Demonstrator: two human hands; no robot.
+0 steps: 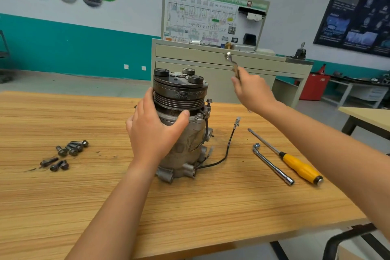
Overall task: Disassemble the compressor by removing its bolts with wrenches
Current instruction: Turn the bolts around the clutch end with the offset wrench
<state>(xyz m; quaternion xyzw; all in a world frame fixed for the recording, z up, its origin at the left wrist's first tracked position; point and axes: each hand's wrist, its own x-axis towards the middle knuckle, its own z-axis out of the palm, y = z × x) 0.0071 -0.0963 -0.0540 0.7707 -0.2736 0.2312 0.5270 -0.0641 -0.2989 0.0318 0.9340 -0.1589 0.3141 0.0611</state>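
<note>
Metal compressor (186,99) gripped by left hand (152,131); right hand (251,91) holds wrench (231,60).

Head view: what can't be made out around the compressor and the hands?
Compressor left flank: covered by the left hand holding it; the far side faces away.
Wrench: motion-blurred, with its handle buried in the right hand; head type unclear.
Loose bolts: small and overlapping; exact count uncertain.

Before me the wooden surface (190,207) carries a yellow-handled screwdriver (295,163), lying flat on the right. Beyond stands a grey cabinet (211,63) with a wiring board (211,21) upright on top. A red box (314,87) sits right of it, below a dark poster (358,10).
</note>
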